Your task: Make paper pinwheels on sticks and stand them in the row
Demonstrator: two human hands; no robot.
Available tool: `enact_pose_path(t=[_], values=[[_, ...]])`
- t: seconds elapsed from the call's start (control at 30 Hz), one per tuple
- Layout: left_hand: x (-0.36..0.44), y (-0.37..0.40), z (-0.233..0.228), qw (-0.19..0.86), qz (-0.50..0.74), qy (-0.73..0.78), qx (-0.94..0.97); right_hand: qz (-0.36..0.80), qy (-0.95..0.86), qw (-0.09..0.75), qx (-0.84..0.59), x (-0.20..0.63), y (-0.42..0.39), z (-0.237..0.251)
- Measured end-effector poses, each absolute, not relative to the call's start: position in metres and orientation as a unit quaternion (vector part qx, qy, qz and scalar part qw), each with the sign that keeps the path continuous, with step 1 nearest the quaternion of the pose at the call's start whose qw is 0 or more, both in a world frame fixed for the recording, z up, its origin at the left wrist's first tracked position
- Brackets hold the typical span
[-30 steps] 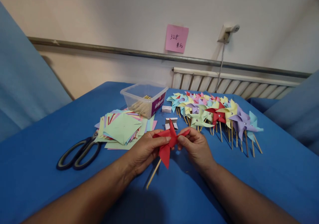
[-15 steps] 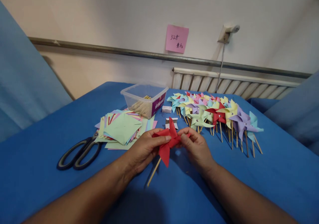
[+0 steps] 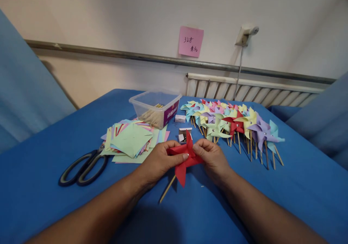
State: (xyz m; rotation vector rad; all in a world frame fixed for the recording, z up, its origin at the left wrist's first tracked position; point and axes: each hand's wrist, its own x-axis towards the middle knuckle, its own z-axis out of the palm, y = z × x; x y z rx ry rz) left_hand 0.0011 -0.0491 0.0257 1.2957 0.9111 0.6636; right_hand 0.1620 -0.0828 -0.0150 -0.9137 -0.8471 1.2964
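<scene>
Red pinwheel (image 3: 182,158) — pinched between both hands (image 3: 186,158).

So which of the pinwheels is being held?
The red pinwheel, pinched between left hand and right hand; the other pinwheels lie on the table.

Scissors (image 3: 81,164) left, pinwheel row (image 3: 233,122) right — bare blue cloth (image 3: 299,186) near edge.

I read "32" plus handwriting on pink note (image 3: 190,41); purple box label (image 3: 171,113) unreadable.
</scene>
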Motion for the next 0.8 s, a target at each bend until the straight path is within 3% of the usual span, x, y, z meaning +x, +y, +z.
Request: enact_pose_path(t=[0.47, 0.8], values=[[0.0011, -0.0506, 0.0273, 0.606, 0.295, 0.394, 0.624, 0.582, -0.375, 0.602, -0.397, 0.1622, -0.0828, -0.0166], [-0.0001, -0.0509, 0.0298, 0.612, 0.275, 0.387, 0.632, 0.712, -0.29, 0.564, -0.301, 0.1621, -0.0867, -0.0114]])
